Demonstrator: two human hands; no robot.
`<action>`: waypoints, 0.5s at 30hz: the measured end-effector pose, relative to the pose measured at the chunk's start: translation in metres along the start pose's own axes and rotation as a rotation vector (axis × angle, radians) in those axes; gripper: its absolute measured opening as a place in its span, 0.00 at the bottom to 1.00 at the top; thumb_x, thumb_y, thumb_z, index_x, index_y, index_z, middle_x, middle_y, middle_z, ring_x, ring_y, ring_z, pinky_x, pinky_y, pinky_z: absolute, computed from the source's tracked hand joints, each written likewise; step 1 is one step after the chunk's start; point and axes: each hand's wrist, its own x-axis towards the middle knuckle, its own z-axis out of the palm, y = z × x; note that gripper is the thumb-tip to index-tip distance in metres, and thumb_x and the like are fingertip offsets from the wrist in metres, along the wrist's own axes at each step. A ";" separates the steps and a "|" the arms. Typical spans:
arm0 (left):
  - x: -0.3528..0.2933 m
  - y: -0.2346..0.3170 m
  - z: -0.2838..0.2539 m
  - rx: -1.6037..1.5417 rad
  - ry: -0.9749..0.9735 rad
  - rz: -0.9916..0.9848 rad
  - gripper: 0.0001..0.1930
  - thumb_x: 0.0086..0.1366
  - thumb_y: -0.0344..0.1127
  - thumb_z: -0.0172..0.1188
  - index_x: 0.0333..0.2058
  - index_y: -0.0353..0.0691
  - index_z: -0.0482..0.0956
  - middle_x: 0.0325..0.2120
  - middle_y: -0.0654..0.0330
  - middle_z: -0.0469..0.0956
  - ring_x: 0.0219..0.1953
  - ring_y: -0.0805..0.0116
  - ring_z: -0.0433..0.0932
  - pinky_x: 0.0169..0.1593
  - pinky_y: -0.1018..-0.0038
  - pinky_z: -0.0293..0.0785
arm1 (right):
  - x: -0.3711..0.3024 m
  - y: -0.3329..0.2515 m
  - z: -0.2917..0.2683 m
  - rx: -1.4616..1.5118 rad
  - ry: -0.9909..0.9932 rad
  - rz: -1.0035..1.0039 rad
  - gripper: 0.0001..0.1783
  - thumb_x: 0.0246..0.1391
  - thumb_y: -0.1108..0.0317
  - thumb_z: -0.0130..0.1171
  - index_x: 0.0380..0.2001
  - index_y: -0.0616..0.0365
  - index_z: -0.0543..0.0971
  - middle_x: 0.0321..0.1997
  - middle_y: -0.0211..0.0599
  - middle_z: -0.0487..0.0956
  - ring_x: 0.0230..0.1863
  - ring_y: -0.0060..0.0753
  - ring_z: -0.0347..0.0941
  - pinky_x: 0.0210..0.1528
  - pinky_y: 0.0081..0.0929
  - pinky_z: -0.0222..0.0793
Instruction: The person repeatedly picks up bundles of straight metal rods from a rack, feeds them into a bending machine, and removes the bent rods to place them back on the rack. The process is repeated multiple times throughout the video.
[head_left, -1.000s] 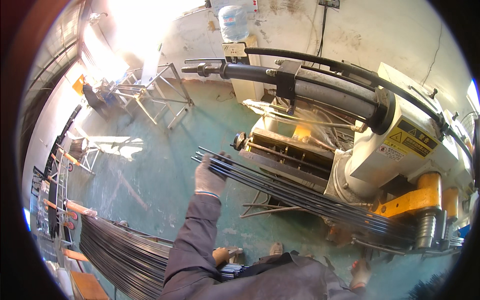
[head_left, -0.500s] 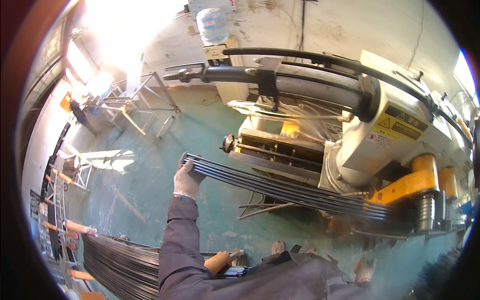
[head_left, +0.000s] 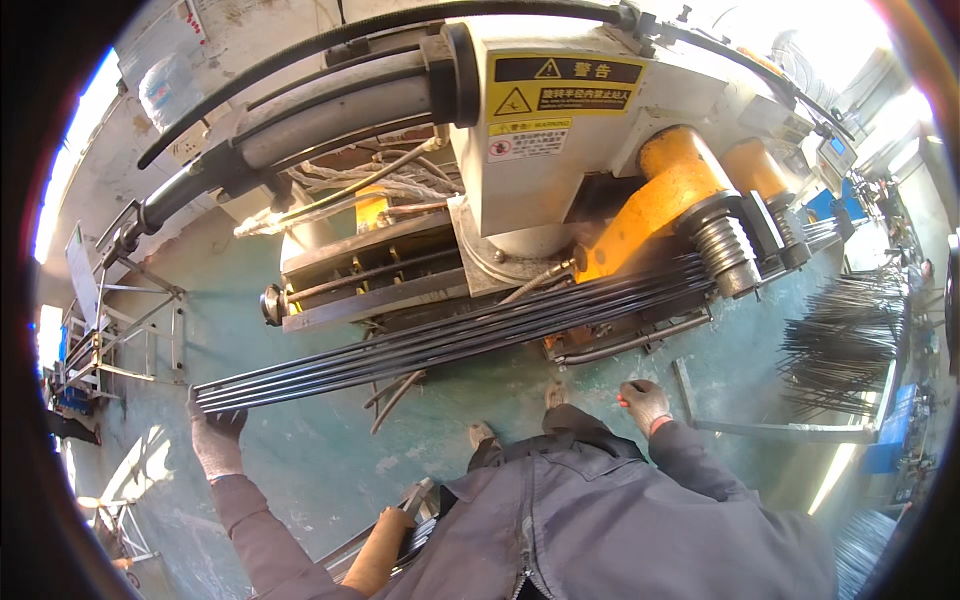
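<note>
A bundle of several long dark metal rods slants up to the right across the picture. My left hand, in a pale work glove, is closed round its left end. The far part of the bundle runs under the yellow arm and beside the ribbed metal roller of a large machine. Whether the rods touch the roller I cannot tell. In front of my body, my right hand is gloved too and apart from the rods. Its fingers are loosely bent, with reddish fingertips and no held thing visible.
The machine's grey cylinder juts to the left above the rods. A bent bar lies low before the machine. An orange-brown post stands by my left forearm. At the right, a metal frame stands near a pile of thin rods.
My view has turned to the right, bringing the machine and the right-hand rod pile more into sight. My left hand still grips the rod ends. My right hand shows more fully.
</note>
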 end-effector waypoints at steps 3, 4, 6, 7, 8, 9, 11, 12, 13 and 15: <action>0.001 0.005 0.001 -0.158 0.064 0.069 0.34 0.88 0.63 0.48 0.74 0.43 0.75 0.66 0.50 0.81 0.67 0.50 0.80 0.70 0.47 0.78 | 0.016 0.000 0.001 -0.067 -0.090 -0.046 0.18 0.69 0.57 0.67 0.43 0.64 0.91 0.39 0.33 0.92 0.37 0.24 0.87 0.44 0.27 0.81; 0.001 0.004 0.004 -0.242 0.224 0.105 0.33 0.89 0.61 0.46 0.71 0.38 0.78 0.64 0.48 0.83 0.68 0.50 0.81 0.74 0.50 0.76 | 0.024 0.001 0.000 -0.095 -0.092 -0.053 0.18 0.69 0.57 0.67 0.43 0.65 0.91 0.39 0.34 0.92 0.38 0.25 0.88 0.45 0.28 0.81; -0.007 -0.004 0.011 -0.378 0.307 0.086 0.35 0.90 0.61 0.43 0.73 0.36 0.75 0.68 0.48 0.80 0.71 0.50 0.78 0.78 0.52 0.73 | 0.045 0.007 -0.006 -0.131 -0.119 -0.053 0.19 0.68 0.58 0.67 0.44 0.66 0.91 0.39 0.35 0.93 0.40 0.26 0.89 0.47 0.29 0.82; -0.012 -0.017 0.019 -0.372 0.305 0.074 0.35 0.90 0.61 0.43 0.74 0.35 0.73 0.70 0.48 0.78 0.72 0.50 0.77 0.79 0.51 0.72 | 0.057 0.012 -0.010 -0.130 -0.119 -0.064 0.18 0.67 0.59 0.67 0.42 0.66 0.91 0.39 0.37 0.93 0.39 0.26 0.89 0.47 0.30 0.82; -0.021 -0.034 0.030 -0.359 0.343 0.066 0.36 0.90 0.61 0.42 0.75 0.35 0.71 0.73 0.49 0.76 0.74 0.50 0.75 0.80 0.51 0.70 | 0.071 0.018 -0.017 -0.119 -0.125 -0.047 0.19 0.68 0.57 0.67 0.42 0.65 0.91 0.38 0.37 0.93 0.39 0.25 0.88 0.47 0.30 0.82; -0.033 -0.050 0.039 -0.341 0.367 0.059 0.36 0.90 0.61 0.41 0.76 0.34 0.70 0.75 0.49 0.74 0.75 0.50 0.74 0.81 0.51 0.69 | 0.086 0.025 -0.023 -0.108 -0.137 -0.030 0.19 0.68 0.55 0.68 0.42 0.64 0.92 0.38 0.36 0.93 0.40 0.24 0.88 0.47 0.29 0.81; -0.060 -0.095 0.066 -0.346 0.279 -0.115 0.37 0.90 0.62 0.40 0.79 0.35 0.66 0.80 0.50 0.69 0.79 0.50 0.70 0.83 0.50 0.65 | 0.118 0.040 -0.035 -0.053 -0.201 0.079 0.19 0.69 0.54 0.67 0.43 0.61 0.92 0.37 0.37 0.92 0.40 0.27 0.87 0.48 0.32 0.81; -0.075 -0.125 0.085 -0.350 0.300 -0.174 0.38 0.89 0.62 0.40 0.80 0.37 0.65 0.80 0.50 0.68 0.81 0.49 0.68 0.84 0.48 0.62 | 0.135 0.049 -0.044 -0.039 -0.228 0.045 0.19 0.69 0.54 0.67 0.43 0.61 0.92 0.37 0.37 0.92 0.40 0.27 0.87 0.48 0.32 0.81; -0.091 -0.156 0.107 -0.381 0.315 -0.219 0.37 0.89 0.63 0.39 0.79 0.40 0.67 0.81 0.52 0.69 0.82 0.49 0.66 0.84 0.47 0.60 | 0.151 0.056 -0.059 -0.071 -0.240 0.019 0.19 0.69 0.54 0.67 0.43 0.61 0.92 0.37 0.37 0.92 0.40 0.27 0.87 0.49 0.32 0.81; -0.121 -0.212 0.153 -0.289 0.313 -0.364 0.31 0.88 0.58 0.43 0.74 0.44 0.76 0.77 0.57 0.75 0.76 0.51 0.73 0.80 0.47 0.65 | 0.181 0.070 -0.094 -0.184 -0.247 -0.041 0.19 0.69 0.54 0.67 0.43 0.61 0.92 0.37 0.38 0.92 0.40 0.27 0.87 0.49 0.32 0.81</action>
